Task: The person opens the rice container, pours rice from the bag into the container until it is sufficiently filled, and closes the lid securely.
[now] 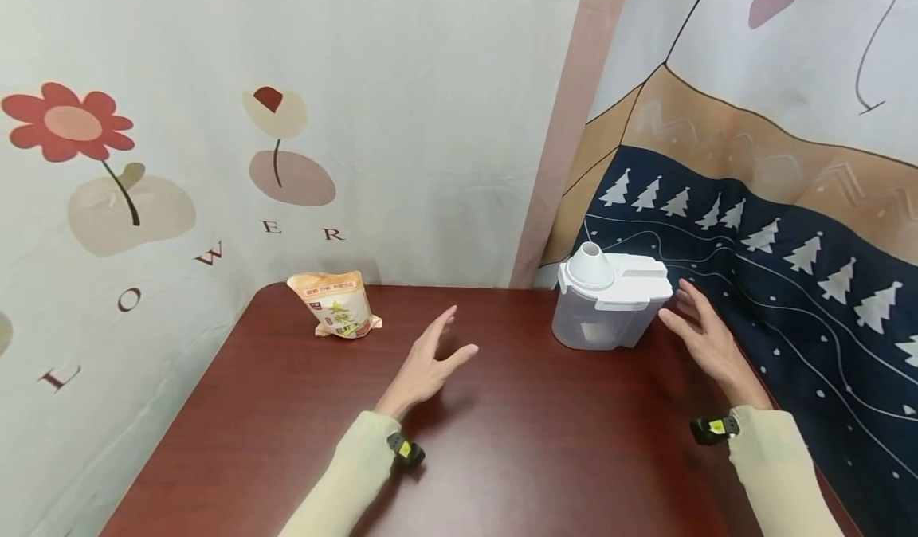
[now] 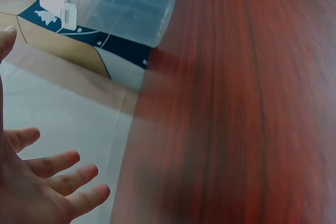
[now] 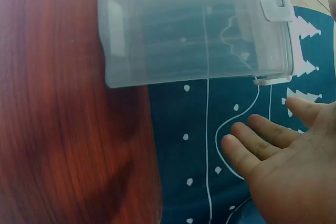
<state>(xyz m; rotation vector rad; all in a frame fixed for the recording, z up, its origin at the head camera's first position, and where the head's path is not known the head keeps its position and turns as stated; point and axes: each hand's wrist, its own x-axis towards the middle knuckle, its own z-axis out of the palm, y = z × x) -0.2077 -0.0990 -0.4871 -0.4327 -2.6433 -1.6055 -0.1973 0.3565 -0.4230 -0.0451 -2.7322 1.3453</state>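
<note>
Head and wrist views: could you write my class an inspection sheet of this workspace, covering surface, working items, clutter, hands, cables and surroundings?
Surface: glossy red-brown table with wood grain.
Working items: translucent container with a white lid, upright near the far edge, on the right; orange-and-white pouch standing far left.
Clutter: nothing seen.
Hands: left hand over the table, fingers extended, holding nothing; right hand beside the container, fingers loose, not gripping it.
Cables: nothing seen.
Surroundings: pale backdrop printed with flowers; navy section with white trees on the right.
</note>
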